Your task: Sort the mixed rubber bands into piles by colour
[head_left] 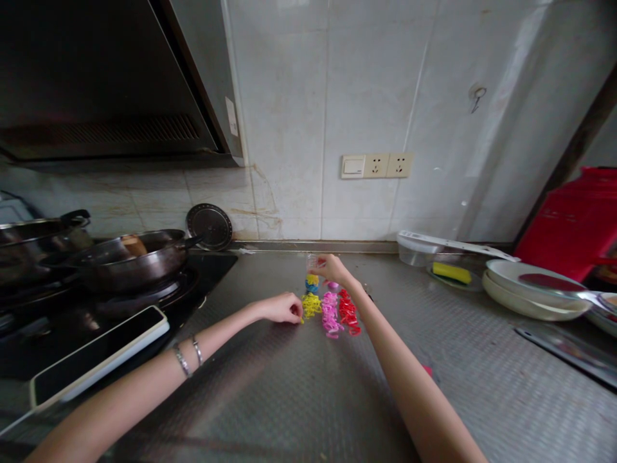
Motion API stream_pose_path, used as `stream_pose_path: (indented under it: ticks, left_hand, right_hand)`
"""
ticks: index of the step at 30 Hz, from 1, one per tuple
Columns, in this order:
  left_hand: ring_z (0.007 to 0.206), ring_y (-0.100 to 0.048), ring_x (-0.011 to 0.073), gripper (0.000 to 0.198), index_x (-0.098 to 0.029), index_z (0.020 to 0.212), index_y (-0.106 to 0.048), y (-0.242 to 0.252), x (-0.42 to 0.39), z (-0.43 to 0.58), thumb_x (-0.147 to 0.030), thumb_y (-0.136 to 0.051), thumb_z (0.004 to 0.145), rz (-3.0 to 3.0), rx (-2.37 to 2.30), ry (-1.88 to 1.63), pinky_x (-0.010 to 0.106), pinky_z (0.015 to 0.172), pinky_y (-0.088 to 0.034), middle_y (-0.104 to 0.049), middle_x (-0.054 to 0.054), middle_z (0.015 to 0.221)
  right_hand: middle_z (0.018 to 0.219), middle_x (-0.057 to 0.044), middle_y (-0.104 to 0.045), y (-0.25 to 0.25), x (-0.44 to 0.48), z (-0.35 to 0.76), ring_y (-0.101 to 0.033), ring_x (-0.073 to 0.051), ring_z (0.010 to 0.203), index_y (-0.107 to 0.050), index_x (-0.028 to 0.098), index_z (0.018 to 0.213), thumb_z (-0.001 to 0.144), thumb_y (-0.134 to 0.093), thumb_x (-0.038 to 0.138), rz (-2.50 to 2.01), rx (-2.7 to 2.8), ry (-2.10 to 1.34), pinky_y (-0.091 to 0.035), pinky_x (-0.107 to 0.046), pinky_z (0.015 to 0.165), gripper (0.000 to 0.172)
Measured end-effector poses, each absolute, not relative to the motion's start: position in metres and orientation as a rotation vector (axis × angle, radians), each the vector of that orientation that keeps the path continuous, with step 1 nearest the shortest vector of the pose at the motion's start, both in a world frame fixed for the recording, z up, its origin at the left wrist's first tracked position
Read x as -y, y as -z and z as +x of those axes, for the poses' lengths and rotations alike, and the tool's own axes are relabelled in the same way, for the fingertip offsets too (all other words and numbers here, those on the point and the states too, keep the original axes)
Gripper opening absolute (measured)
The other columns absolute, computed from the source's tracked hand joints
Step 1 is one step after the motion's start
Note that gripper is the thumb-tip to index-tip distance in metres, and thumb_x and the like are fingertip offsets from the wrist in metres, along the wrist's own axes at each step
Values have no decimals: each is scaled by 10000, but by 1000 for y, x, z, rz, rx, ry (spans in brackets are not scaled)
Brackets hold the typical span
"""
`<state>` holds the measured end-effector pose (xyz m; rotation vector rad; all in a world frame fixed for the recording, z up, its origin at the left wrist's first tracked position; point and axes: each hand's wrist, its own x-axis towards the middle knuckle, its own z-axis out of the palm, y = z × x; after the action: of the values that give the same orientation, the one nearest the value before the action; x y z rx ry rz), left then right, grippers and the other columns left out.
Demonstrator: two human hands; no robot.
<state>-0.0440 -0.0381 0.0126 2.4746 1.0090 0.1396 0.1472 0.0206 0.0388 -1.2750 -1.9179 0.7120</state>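
On the metal counter lie loose piles of small looped bands that look like rubber bands: a yellow pile (311,305), a pink pile (330,315) and a red pile (348,312). Behind the yellow pile stands a small clear container (312,285) with blue and yellow bands inside. My right hand (331,269) has its fingers closed at the container's upper part. A pinkish-purple piece (331,284) shows just below that hand. My left hand (283,308) is closed in a pinch beside the yellow pile, with a bit of yellow band at its fingertips.
To the left, a phone (101,354) lies by the stove, where a pan (137,257) and a pot (38,241) stand. A round dark disc (209,226) leans on the wall. Rightward are a yellow sponge (452,272), stacked bowls (530,299), a knife (569,354) and a red container (573,212).
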Motion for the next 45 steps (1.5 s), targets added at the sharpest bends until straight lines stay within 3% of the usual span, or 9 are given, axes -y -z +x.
stream_pose_path:
  ticks: [10, 16, 20, 31, 45]
  left_hand:
    - [536, -484, 79, 145, -117, 701, -643, -19, 33, -42, -148, -525, 622, 2466, -1026, -135, 161, 505, -334, -591, 1, 611]
    - [673, -491, 104, 157, -112, 705, -630, -81, 9, -43, -230, -534, 667, 2577, -1064, -641, 195, 617, -365, -559, 33, 742]
    - [682, -490, 113, 167, -107, 703, -635, -113, -13, -34, -238, -536, 675, 2608, -1104, -850, 211, 637, -367, -550, 34, 717]
    - [598, -498, 109, 181, -80, 714, -665, -104, -44, -6, -174, -528, 641, 2636, -1113, -687, 202, 585, -366, -597, 34, 618]
    - [660, -533, 122, 210, -93, 740, -687, -101, -47, -8, -215, -552, 636, 2639, -1110, -626, 191, 632, -392, -641, 54, 684]
  right_hand:
    - [733, -13, -590, -36, -23, 147, -537, -109, 548, -579, 127, 708, 565, -660, 355, -1283, 1922, -691, -405, -141, 330, 281]
    - [745, -19, -600, -38, -21, 146, -543, -113, 561, -585, 125, 745, 583, -647, 358, -1293, 1930, -708, -434, -161, 354, 291]
    - [768, -22, -607, -38, -21, 146, -542, -112, 574, -596, 130, 784, 585, -646, 370, -1291, 1944, -715, -439, -159, 358, 316]
    - [782, -35, -604, -41, -18, 145, -556, -122, 604, -584, 125, 811, 568, -661, 365, -1307, 1914, -736, -443, -149, 360, 350]
    - [747, -20, -601, -41, -18, 145, -554, -123, 600, -598, 128, 811, 560, -669, 360, -1307, 1913, -709, -444, -156, 365, 348]
